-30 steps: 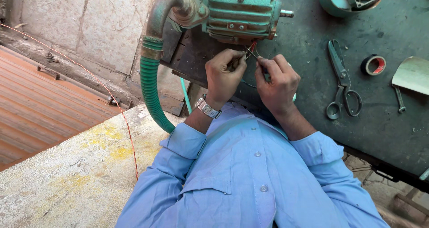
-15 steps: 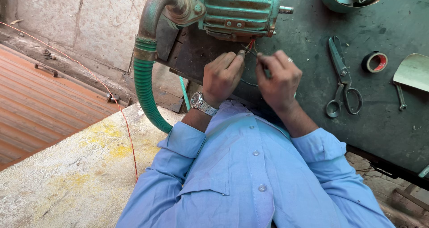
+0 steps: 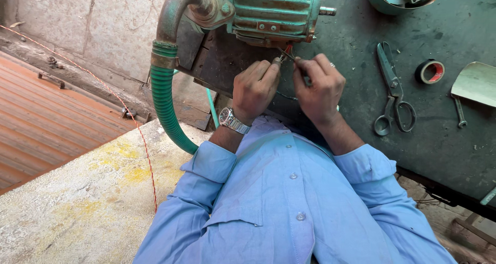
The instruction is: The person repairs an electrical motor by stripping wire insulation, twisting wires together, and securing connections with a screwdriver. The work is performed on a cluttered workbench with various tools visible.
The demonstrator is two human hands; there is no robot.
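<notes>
Left hand point(image 3: 254, 89) and right hand point(image 3: 319, 87), both pinching thin wires point(image 3: 287, 53) beside green pump motor point(image 3: 271, 10) on counter point(image 3: 356, 119).

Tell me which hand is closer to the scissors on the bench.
The right hand. It sits at the wires under the green motor, with only bare benchtop between it and the scissors. The left hand is on the far side of the right one, farther away.

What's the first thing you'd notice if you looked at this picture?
Probably the big green motor at the top, with a green ribbed hose curving down from its left side. Right below it, the left hand and right hand pinch thin wires at the motor's base. Scissors and a red tape roll lie on the dark bench to the right.
</notes>
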